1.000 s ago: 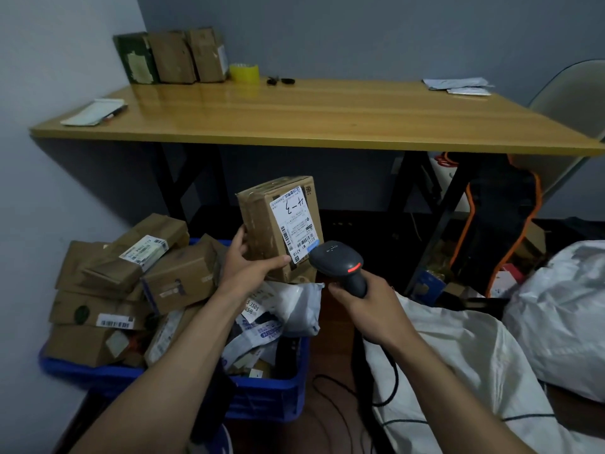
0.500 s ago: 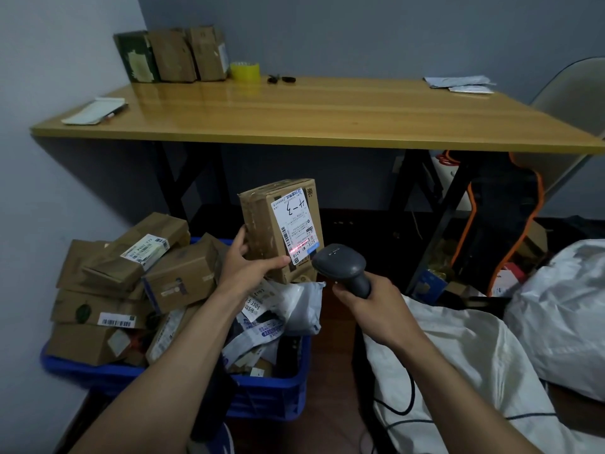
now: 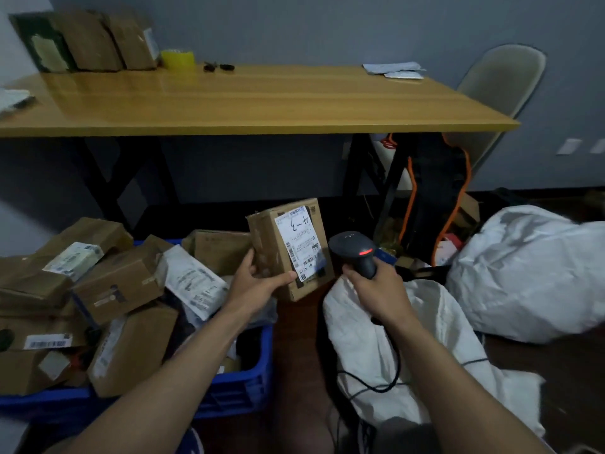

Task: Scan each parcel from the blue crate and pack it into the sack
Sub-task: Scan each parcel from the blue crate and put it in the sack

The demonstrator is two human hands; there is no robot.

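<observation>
My left hand point(image 3: 258, 279) grips a small cardboard parcel point(image 3: 289, 249) by its lower left corner, its white label facing me. It hangs between the blue crate point(image 3: 235, 393) and the white sack point(image 3: 386, 342). Just to the right, my right hand point(image 3: 376, 286) holds a dark handheld scanner point(image 3: 355, 252) with a red light on top, its head beside the parcel's label. The scanner's cable trails down over the sack. The crate at lower left is heaped with several cardboard parcels point(image 3: 118, 285) and a white mailer bag point(image 3: 193, 283).
A wooden table point(image 3: 248, 103) spans the back, carrying boxes point(image 3: 108, 40), a yellow tape roll point(image 3: 178, 58) and papers point(image 3: 393, 69). A beige chair point(image 3: 501, 83) and a black-orange bag point(image 3: 435, 191) stand at the right. A second full white sack point(image 3: 530, 273) lies at far right.
My left hand has carried the parcel to the right, off the crate and toward the sack. The scanner's red beam no longer falls on the label. The view has turned right.
</observation>
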